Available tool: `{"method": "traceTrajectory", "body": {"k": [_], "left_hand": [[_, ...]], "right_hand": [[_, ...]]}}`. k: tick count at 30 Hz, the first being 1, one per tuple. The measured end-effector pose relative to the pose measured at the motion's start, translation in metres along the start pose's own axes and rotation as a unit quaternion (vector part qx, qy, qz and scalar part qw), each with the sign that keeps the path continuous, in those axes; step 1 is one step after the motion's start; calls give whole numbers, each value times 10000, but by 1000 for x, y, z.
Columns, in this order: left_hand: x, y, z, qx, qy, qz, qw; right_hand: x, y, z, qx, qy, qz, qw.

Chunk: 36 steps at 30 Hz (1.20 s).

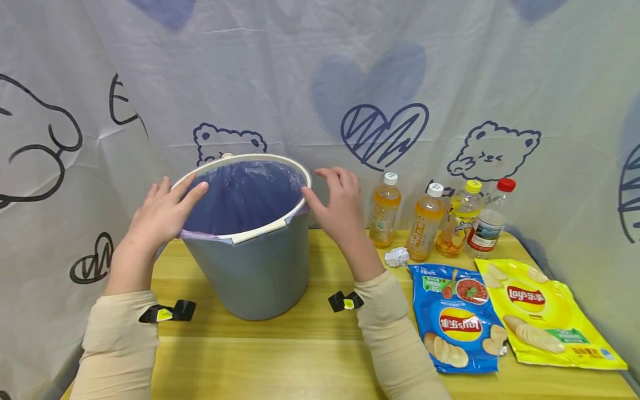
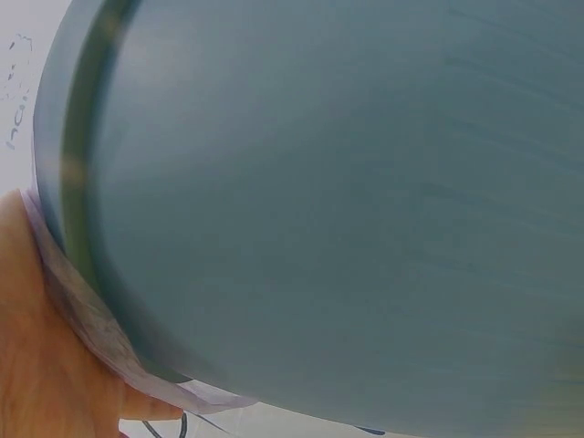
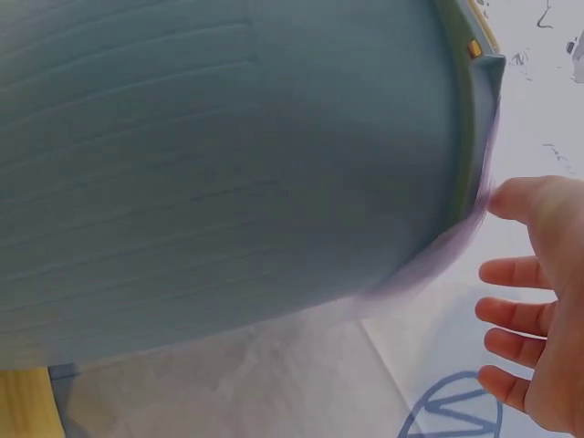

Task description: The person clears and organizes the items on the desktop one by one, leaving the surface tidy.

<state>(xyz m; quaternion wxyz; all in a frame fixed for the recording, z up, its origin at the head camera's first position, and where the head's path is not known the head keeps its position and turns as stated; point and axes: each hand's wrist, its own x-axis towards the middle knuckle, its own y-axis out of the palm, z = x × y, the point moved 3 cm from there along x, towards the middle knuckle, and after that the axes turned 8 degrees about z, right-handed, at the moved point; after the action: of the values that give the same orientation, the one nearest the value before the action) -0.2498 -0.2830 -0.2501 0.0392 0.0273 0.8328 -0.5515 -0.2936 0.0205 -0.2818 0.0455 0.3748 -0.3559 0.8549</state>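
Note:
A grey trash bin (image 1: 250,266) with a cream rim ring (image 1: 260,229) stands on the wooden table. Inside it is a blue-purple trash bag (image 1: 235,194), its edge showing under the ring. My left hand (image 1: 162,214) rests against the bin's left rim with fingers spread and thumb over the edge. At the right rim, my right hand (image 1: 340,208) has its thumb by the ring and its other fingers apart from the bin. In the right wrist view, those fingers stand off the purple bag edge (image 3: 438,260). The bin's wall (image 2: 319,201) fills most of the left wrist view.
Several bottles (image 1: 422,222) stand at the back right, beside a crumpled paper ball (image 1: 397,256). A blue chip bag (image 1: 455,319) and a yellow chip bag (image 1: 545,316) lie on the table's right side. A patterned curtain (image 1: 300,83) hangs behind.

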Motion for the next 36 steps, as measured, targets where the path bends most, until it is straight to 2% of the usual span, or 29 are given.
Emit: {"method": "traceTrajectory", "body": {"k": [8,18,25,36], "left_hand": [[-1,0,0,-37,7,22,10000],[0,-1,1,-40,8,26,10000],[0,-1,1,-62,15,14,10000],[1,0,1,-71,15,8,10000]], "right_hand": [[-18,0,-16,179,105,-357,9991],[-43,13,-46,172,494,-386,9979],[-60,24,-70,343,890,-260,9951],[-84,32,-106,8,1718,2,9851]]}}
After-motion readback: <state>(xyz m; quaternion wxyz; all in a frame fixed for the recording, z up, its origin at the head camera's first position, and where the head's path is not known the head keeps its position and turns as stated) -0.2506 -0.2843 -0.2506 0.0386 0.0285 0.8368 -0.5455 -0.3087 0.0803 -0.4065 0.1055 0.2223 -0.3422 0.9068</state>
